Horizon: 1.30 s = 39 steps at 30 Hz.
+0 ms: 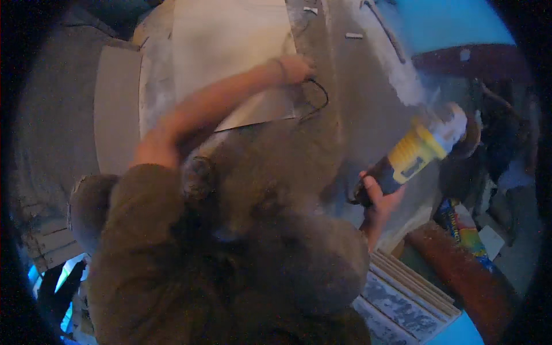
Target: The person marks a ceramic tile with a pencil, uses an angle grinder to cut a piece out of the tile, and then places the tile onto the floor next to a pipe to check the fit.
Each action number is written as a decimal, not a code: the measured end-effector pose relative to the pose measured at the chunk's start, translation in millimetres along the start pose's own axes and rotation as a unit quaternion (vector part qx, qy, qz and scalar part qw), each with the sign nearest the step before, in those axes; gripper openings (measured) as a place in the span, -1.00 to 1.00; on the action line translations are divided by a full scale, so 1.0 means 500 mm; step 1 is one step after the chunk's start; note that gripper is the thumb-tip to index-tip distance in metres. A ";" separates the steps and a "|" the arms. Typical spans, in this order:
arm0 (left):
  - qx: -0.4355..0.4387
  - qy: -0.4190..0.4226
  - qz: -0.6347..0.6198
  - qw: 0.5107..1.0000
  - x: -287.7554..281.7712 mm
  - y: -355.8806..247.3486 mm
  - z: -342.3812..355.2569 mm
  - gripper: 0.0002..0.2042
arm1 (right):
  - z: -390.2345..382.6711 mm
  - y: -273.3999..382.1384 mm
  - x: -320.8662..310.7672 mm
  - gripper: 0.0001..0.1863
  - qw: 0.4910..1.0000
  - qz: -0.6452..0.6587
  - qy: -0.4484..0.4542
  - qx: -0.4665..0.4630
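A pale rectangular sheet (pixel 230 34) lies on the dusty work surface beneath my outstretched left arm. Near its right edge my left hand (pixel 296 70) is closed on a thin black cord (pixel 325 99), which loops down beside the sheet; the fingertips are blurred. On the right, my right hand (pixel 379 195) grips the dark rear body of a yellow-and-black power tool, apparently an angle grinder (pixel 413 154). Its pale, dusty head points up and right, blurred, so its disc is unclear. Small white pieces (pixel 353 35) lie on the surface beyond the sheet.
A narrow board (pixel 115 109) stands at the left. A thin rod (pixel 385 29) lies at the far right of the surface. Stacked tiles or panels (pixel 411 287) sit at lower right, near a reddish-brown beam (pixel 471 276) and a colourful bag (pixel 463 224). Dark clutter fills the right side.
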<state>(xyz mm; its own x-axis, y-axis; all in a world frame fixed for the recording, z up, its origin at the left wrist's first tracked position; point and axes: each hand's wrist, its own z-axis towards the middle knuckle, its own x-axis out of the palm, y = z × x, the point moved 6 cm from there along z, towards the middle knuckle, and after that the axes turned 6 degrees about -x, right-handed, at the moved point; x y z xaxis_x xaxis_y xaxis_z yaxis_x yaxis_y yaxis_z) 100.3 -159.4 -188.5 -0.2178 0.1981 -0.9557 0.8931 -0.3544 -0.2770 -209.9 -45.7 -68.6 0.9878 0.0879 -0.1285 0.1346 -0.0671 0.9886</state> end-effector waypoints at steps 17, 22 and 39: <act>-0.338 -0.079 -0.852 0.392 0.356 0.085 -0.444 -0.63 | -0.068 -0.235 0.318 -0.18 0.946 -0.116 0.296 0.069; -0.318 -0.045 -0.643 0.695 0.281 0.052 -0.398 -0.62 | -0.083 -0.291 0.328 -0.15 0.936 -0.177 0.288 0.100; -0.387 -0.001 -0.648 0.656 0.238 -0.025 -0.350 -0.56 | -0.073 -0.303 0.308 -0.12 0.931 -0.173 0.294 0.128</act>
<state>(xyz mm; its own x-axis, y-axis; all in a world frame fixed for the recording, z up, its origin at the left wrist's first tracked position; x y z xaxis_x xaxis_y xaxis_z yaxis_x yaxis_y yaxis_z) 132.1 28.5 -281.2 -0.9915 -0.1265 0.0318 -0.1101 0.6814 -0.7236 -80.9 14.4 -235.2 0.6791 0.6715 -0.2964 0.5247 -0.1618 0.8357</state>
